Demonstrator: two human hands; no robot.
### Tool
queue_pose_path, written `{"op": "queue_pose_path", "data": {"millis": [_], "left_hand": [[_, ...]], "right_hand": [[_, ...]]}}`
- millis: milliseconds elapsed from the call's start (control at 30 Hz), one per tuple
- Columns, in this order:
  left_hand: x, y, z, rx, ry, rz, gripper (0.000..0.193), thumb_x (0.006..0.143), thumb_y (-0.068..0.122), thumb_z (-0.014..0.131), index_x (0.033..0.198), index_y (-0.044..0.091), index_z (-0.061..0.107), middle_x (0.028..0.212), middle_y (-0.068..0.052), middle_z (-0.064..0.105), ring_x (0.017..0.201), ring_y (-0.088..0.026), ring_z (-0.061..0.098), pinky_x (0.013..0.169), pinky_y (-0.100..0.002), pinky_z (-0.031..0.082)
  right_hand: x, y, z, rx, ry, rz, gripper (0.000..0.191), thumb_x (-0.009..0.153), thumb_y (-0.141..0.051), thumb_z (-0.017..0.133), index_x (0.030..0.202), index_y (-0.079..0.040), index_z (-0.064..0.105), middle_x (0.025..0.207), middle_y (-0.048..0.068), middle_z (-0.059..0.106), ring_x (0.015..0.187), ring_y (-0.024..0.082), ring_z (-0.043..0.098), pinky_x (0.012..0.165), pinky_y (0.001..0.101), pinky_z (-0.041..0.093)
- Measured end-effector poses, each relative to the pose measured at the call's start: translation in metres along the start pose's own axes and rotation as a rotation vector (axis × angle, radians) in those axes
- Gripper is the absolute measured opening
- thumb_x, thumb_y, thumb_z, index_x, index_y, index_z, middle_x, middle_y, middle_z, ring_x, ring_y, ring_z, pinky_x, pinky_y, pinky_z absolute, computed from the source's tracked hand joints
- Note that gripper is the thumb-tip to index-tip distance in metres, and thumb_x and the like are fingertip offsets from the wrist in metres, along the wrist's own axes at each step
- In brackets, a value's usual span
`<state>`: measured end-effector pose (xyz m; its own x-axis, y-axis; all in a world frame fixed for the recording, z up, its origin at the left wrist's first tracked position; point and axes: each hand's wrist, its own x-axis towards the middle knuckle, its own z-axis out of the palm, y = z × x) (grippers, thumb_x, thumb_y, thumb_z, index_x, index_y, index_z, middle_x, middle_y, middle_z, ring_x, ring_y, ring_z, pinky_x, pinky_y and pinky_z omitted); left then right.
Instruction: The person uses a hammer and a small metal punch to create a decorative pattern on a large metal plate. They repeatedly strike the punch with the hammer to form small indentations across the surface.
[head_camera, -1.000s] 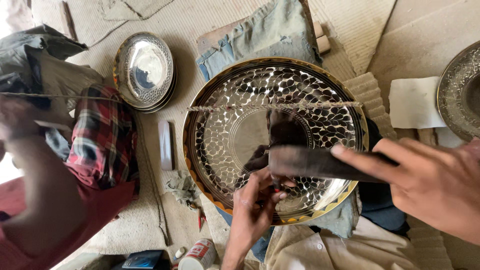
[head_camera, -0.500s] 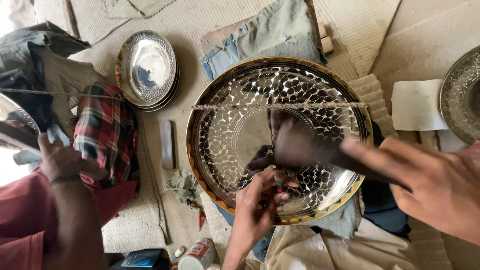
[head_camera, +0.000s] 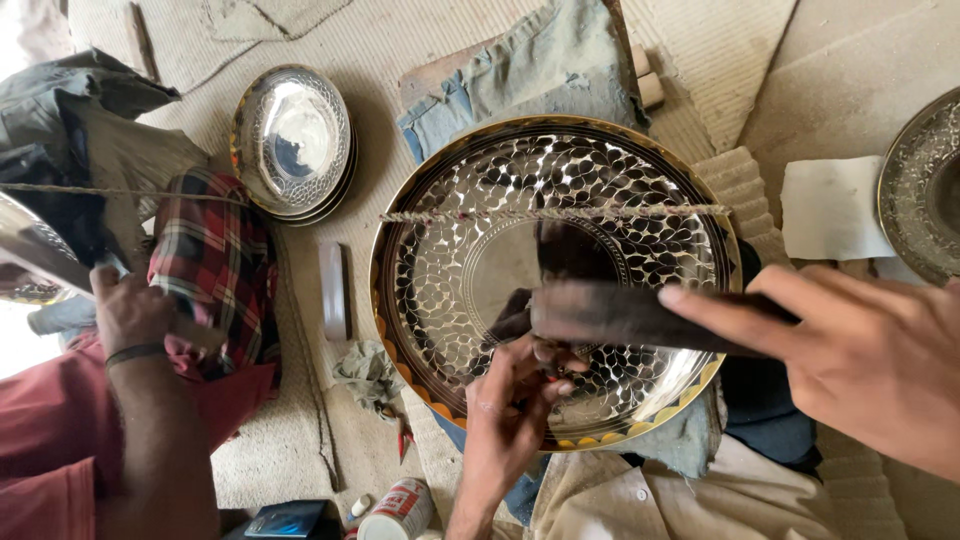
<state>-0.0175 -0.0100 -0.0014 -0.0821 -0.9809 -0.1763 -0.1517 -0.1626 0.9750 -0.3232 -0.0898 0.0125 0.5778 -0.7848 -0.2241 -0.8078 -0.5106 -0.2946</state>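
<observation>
Left hand (head_camera: 510, 410) pinches a small tool against the patterned metal tray (head_camera: 450, 260) at lower centre, right hand (head_camera: 860, 355) fingers closed on the dark bar (head_camera: 640, 318); steady, even pressure is advisable

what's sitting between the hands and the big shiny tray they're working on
Nothing visible. The left hand rests its fingertips directly on the tray, and the right hand presses a dark flat tool onto its surface. The twisted cord crosses the tray farther up, clear of both hands.
</observation>
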Motion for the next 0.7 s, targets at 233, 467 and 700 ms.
{"op": "queue_pose_path", "data": {"millis": [233,467,700], "left_hand": [[-0.001,0.003,0.002,-0.089,0.024,-0.009,0.034,0.094,-0.017,0.06,0.123,-0.002,0.053,0.116,-0.015,0.077,0.111,-0.022,0.077,0.09,-0.031,0.067],[-0.002,0.01,-0.003,0.106,-0.007,-0.118,0.042,0.089,-0.013,0.067,0.127,-0.002,0.054,0.112,-0.013,0.081,0.092,-0.02,0.078,0.074,-0.028,0.063],[-0.001,0.006,-0.001,0.027,-0.033,-0.085,0.045,0.092,-0.016,0.061,0.133,-0.003,0.051,0.118,-0.015,0.078,0.106,-0.021,0.078,0.085,-0.029,0.066]], "right_hand": [[-0.008,0.0,0.01,-0.055,-0.107,0.048,0.099,0.078,0.004,0.061,0.156,-0.051,0.034,0.092,-0.005,0.063,0.055,0.011,0.062,0.046,0.0282,0.058],[-0.012,0.001,0.01,-0.127,0.071,-0.059,0.097,0.074,0.007,0.063,0.152,-0.046,0.041,0.087,-0.003,0.061,0.057,0.013,0.063,0.054,0.0314,0.062],[-0.013,-0.013,-0.006,0.386,0.439,0.03,0.095,0.072,-0.002,0.071,0.157,-0.031,0.041,0.096,0.003,0.064,0.073,0.015,0.066,0.063,0.0325,0.058]]}}
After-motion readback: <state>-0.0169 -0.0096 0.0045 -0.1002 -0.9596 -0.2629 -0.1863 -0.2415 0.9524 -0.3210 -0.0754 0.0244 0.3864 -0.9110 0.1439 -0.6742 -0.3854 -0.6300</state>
